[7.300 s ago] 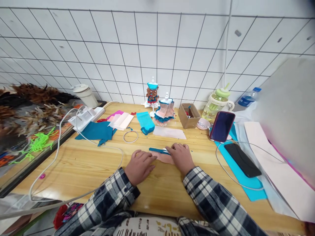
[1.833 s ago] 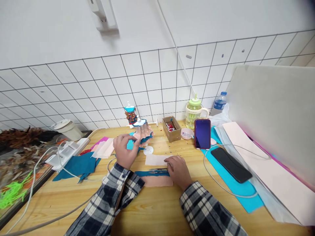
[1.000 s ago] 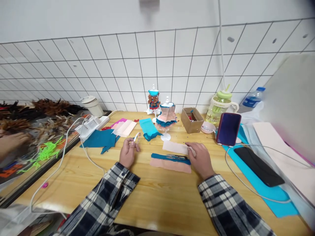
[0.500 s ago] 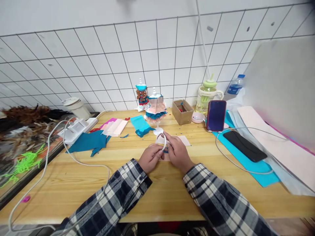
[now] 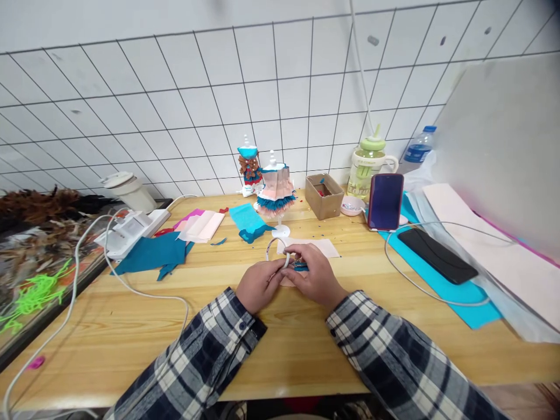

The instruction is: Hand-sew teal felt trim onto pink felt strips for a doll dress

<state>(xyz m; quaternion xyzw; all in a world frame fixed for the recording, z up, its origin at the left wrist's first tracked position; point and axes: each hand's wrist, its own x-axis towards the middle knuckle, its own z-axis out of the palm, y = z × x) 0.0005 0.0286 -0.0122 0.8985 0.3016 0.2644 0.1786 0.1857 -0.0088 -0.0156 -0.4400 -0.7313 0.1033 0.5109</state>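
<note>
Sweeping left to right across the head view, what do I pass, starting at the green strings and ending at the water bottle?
Green strings, power strip, folded pink paper, left hand, right hand, propped-up phone, water bottle. The white ring overlaps both hands, so it's left out.

Over the wooden table (image 5: 289,350), the left hand (image 5: 259,286) and right hand (image 5: 318,276) held a white ring (image 5: 287,256) between their fingers. A pale pink strip (image 5: 327,248) lay just behind. Farther back, a miniature dress form (image 5: 276,189) in pink and teal ruffles stood left of an open cardboard box (image 5: 324,205).
</note>
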